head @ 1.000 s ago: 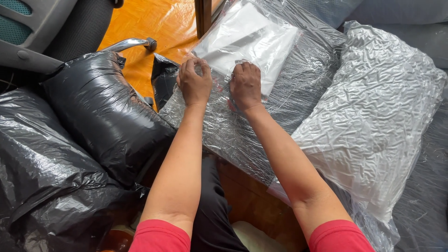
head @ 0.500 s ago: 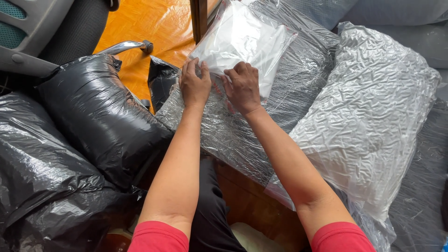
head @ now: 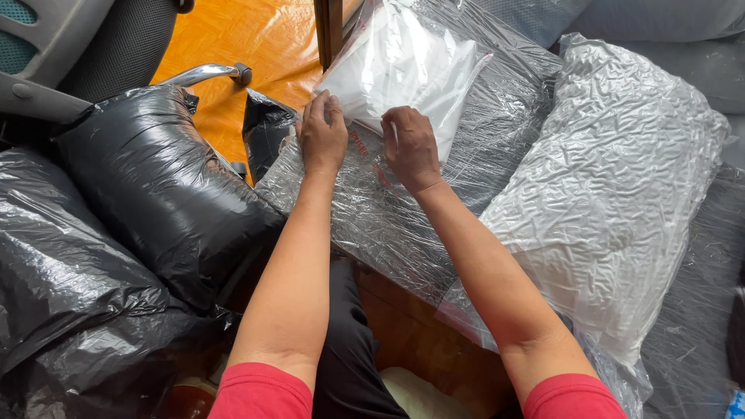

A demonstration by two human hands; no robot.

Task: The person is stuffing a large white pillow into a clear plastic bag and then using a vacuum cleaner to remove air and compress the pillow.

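A white folded item in a clear plastic packet (head: 403, 70) lies on top of a large clear plastic bag (head: 388, 217) spread across my lap. My left hand (head: 322, 136) presses the near left corner of the packet, fingers curled on its edge. My right hand (head: 410, 146) sits just beside it, fingers closed on the packet's near edge. Both arms reach forward, with red sleeves at the bottom of the view.
Bulging black plastic bags (head: 155, 194) fill the left side. A crinkled clear bag of white stuffing (head: 613, 194) lies at the right. A chair with a metal leg (head: 206, 74) stands on the orange wooden floor (head: 233, 31). A dark wooden post (head: 328, 27) rises behind the packet.
My hands have drawn slightly closer together on the packet's near edge. The packet has shifted a little, and the view has tilted slightly.
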